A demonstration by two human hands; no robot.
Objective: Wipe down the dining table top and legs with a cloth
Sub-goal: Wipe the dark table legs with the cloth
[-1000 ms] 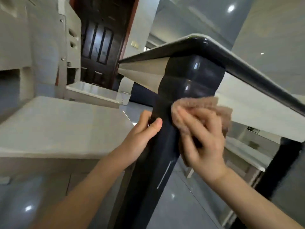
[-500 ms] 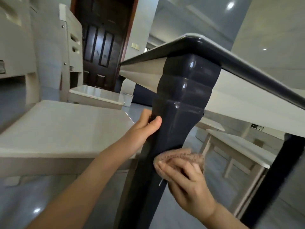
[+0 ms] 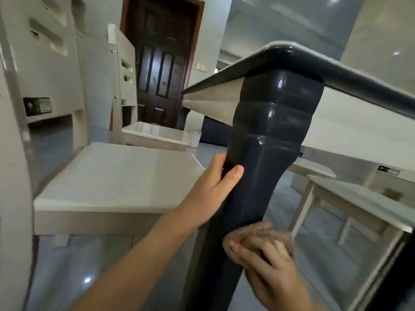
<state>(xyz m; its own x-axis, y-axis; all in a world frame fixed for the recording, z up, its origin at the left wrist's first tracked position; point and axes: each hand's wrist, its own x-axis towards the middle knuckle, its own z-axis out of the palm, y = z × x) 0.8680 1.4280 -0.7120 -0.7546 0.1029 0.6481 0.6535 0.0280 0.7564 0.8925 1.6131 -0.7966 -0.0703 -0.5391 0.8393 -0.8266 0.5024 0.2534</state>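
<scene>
I see the glossy dark moulded table leg (image 3: 258,176) running steeply down from the tabletop corner, my left hand (image 3: 215,187) wrapped around its midsection, my right hand (image 3: 269,265) lower, pressing the brown fuzzy cloth (image 3: 260,234) against it.

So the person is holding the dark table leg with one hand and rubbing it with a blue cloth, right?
Almost. The cloth is brown, not blue, as the head view shows. The rest holds: the left hand grips the dark table leg while the right hand presses the cloth against it lower down.
</scene>
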